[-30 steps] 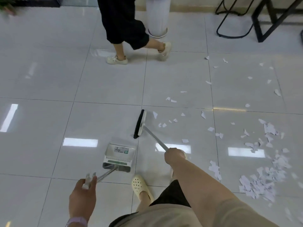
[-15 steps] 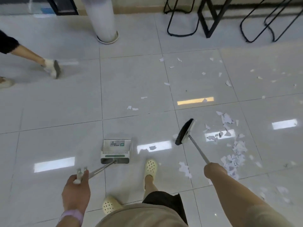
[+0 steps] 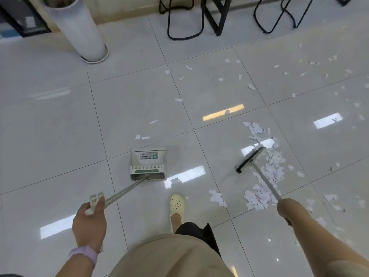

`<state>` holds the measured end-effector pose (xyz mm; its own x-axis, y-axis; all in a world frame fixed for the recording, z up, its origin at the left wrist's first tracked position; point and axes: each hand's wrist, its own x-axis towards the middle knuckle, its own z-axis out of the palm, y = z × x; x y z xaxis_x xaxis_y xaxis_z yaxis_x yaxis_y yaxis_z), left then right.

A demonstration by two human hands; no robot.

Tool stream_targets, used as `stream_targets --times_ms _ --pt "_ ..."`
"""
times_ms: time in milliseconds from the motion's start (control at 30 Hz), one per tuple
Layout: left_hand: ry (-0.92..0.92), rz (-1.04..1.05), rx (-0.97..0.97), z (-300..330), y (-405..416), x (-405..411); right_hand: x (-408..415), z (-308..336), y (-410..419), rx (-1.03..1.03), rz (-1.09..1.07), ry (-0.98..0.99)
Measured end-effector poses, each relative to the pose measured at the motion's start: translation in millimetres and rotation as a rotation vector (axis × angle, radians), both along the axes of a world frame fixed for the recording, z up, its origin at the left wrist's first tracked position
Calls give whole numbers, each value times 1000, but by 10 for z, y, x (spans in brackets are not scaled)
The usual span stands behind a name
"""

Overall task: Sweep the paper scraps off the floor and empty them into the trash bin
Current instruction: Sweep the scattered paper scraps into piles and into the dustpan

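My left hand (image 3: 89, 221) grips the end of a long metal handle whose white dustpan (image 3: 148, 163) rests on the tiled floor in front of me. My right hand (image 3: 289, 209) grips the handle of a broom; its black-bristled head (image 3: 249, 162) sits on the floor at the left edge of a thick pile of white paper scraps (image 3: 267, 172). More scraps (image 3: 217, 197) lie near my foot, and scattered scraps (image 3: 249, 86) spread over the far and right tiles. No trash bin shows.
A tall white cylindrical planter (image 3: 79, 31) stands at the back left. Black metal stool and table legs (image 3: 215, 19) line the back wall. My cream clog (image 3: 176, 204) is planted between dustpan and broom.
The view has swung right and the walking person has left the frame. The broom head moved rightward from near the dustpan into the scrap pile. The dustpan stays beside my foot.
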<state>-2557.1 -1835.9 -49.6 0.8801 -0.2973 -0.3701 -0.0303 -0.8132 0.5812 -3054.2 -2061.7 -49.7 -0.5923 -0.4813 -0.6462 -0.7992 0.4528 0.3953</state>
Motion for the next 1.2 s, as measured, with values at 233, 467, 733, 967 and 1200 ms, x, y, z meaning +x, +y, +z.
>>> stream_targets --times_ms 233,467,733,967,1200 --pt "9 -63 -48 49 204 -118 711 -34 264 -30 305 -151" --pt "0 37 -9 84 1223 32 1954 204 874 -8 710 -211" --pt "43 205 -42 255 2507 44 2927 136 2033 49 995 -284" --pt "35 79 100 306 3146 122 2784 -207 2483 172 848 -303" --pt "47 20 241 213 2929 -79 1417 -350 2441 206 566 -189"
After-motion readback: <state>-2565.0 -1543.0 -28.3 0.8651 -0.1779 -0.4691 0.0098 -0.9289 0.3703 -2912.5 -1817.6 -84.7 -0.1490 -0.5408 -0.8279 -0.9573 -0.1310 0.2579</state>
